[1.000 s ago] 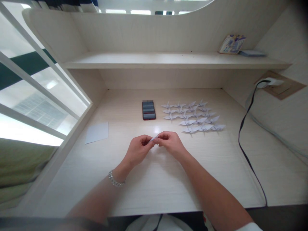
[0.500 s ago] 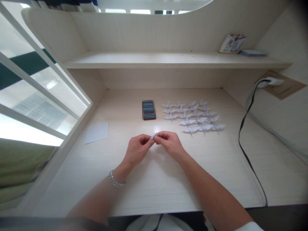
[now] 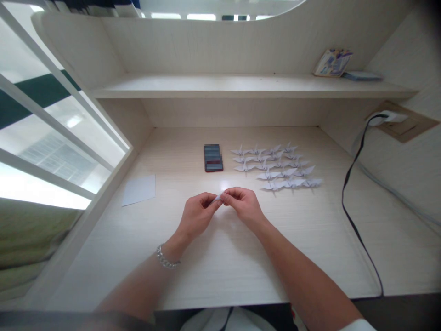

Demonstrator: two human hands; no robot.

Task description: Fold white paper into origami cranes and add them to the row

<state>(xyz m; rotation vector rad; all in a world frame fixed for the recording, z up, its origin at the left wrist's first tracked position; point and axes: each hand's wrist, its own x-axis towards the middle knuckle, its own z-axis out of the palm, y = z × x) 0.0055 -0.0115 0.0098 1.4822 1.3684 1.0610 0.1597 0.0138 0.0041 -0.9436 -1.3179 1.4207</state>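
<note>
At frame center, my left grip [image 3: 197, 214] and right grip [image 3: 245, 207] pinch white paper [image 3: 217, 198], apparently mid-fold. Fine pressure seems needed next.

The pale, faintly streaked wood-grain tabletop [image 3: 237, 271] is looking smooth and is throwing back a glossy patch of light. The small folded white paper piece [image 3: 217, 198], the white folded-paper cranes [image 3: 294, 183] and the flat white paper sheet [image 3: 138, 190] are all appearing matt. The silver chain-link metal bracelet [image 3: 165, 262] is gleaming, the green cloth [image 3: 27, 239] is looking dull, and the white plastic plug [image 3: 393, 116] is appearing smooth.
</note>
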